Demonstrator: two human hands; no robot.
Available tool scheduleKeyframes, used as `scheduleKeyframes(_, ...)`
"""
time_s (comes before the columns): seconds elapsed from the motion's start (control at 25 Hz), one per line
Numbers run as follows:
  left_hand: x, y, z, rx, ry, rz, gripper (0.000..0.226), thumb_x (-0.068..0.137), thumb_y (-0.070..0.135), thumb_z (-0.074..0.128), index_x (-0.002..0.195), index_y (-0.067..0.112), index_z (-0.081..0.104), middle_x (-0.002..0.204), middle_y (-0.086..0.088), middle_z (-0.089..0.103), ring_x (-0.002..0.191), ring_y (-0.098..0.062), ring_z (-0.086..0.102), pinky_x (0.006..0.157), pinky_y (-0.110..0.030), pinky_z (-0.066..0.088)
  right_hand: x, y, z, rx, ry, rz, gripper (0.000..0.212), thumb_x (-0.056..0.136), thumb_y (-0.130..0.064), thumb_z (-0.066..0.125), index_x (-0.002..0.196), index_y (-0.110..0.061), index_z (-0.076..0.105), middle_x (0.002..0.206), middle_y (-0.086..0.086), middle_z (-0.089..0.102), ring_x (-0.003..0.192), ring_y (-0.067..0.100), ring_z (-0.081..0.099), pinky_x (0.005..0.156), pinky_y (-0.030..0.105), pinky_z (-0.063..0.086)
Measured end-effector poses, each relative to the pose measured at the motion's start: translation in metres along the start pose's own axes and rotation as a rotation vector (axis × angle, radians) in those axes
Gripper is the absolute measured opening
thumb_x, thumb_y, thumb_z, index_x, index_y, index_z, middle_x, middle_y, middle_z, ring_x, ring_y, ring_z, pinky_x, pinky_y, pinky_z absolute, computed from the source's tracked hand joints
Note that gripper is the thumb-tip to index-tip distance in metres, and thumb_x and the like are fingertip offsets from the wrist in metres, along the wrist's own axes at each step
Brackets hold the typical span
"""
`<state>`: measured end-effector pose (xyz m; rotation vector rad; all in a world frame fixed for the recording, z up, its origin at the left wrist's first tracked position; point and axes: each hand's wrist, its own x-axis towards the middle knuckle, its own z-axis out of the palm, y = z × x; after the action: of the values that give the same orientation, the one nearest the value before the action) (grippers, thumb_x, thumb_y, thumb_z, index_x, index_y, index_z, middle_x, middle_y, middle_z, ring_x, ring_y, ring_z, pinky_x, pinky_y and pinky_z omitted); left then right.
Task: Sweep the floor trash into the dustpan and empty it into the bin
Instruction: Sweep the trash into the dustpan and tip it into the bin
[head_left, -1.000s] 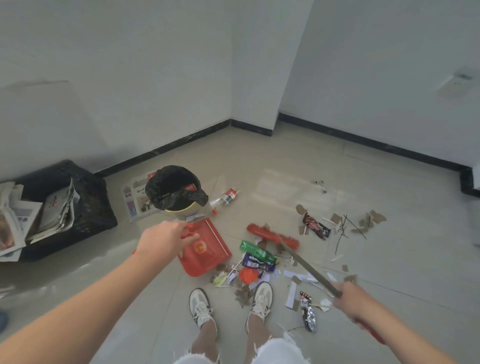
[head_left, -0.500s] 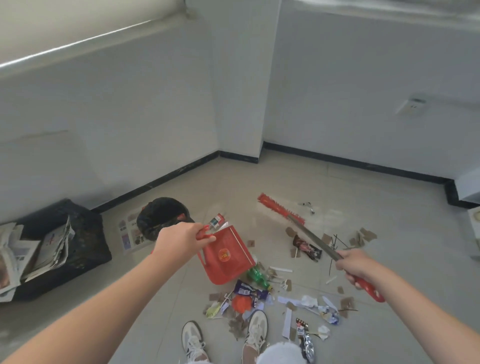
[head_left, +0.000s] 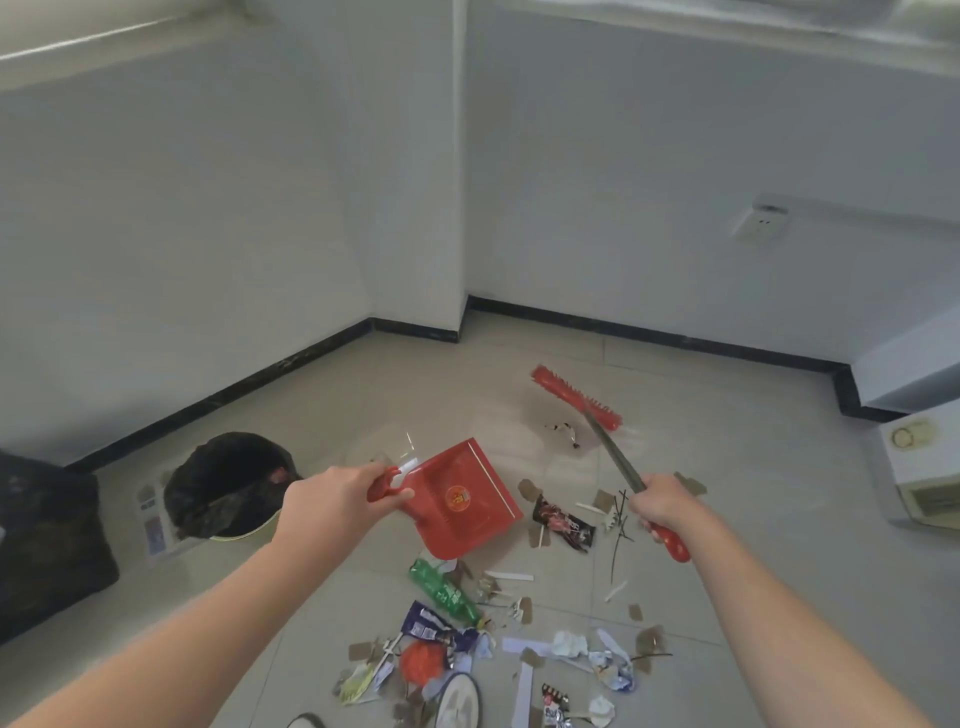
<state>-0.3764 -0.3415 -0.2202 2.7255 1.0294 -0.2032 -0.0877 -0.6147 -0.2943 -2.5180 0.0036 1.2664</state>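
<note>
One red dustpan: fingers of my left hand curled round its handle. One red broom: my right hand grips the handle, head at 11 o'clock from it. One black-lined bin, 9 o'clock of the dustpan. One green bottle among scattered floor trash, 6 o'clock of the dustpan.

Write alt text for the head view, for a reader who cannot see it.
A left hand grips a red plastic dustpan by its handle while the right hand grips a red-bristled, metal-shafted broom reaching ahead. Wrappers, a green plastic bottle and paper scraps litter the pale tiled floor; a round black-lined bin stands at left.
</note>
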Motion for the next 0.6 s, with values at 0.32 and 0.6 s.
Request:
scheduleKeyframes(0.32, 0.010, -0.002, 0.022, -0.060, 0.065, -0.066, 0.034, 0.078, 0.068, 0.058, 0.087, 0.037, 0.068, 0.059, 0.010, 0.059, 0.058, -0.011, 0.058, 0.048, -0.025, 0.045, 0.083, -0.010, 0.032, -0.124, -0.098, 0.075, 0.036, 0.084, -0.001, 0.036, 0.119, 0.003, 0.046, 0.069, 0.016, 0.054, 0.046, 0.021, 0.047, 0.049, 0.030, 0.045)
scheduleKeyframes(0.6, -0.005, -0.020, 0.007, -0.093, 0.021, -0.110, 0.047, 0.077, 0.071, 0.057, 0.060, 0.027, 0.059, 0.050, 0.008, 0.055, 0.053, -0.008, 0.053, 0.048, -0.026, 0.043, 0.017, 0.035, 0.060, -0.303, -0.211, 0.109, 0.051, 0.089, 0.002, 0.035, 0.136, -0.015, 0.029, 0.071, 0.017, 0.056, 0.040, 0.019, 0.049, 0.044, 0.028, 0.046)
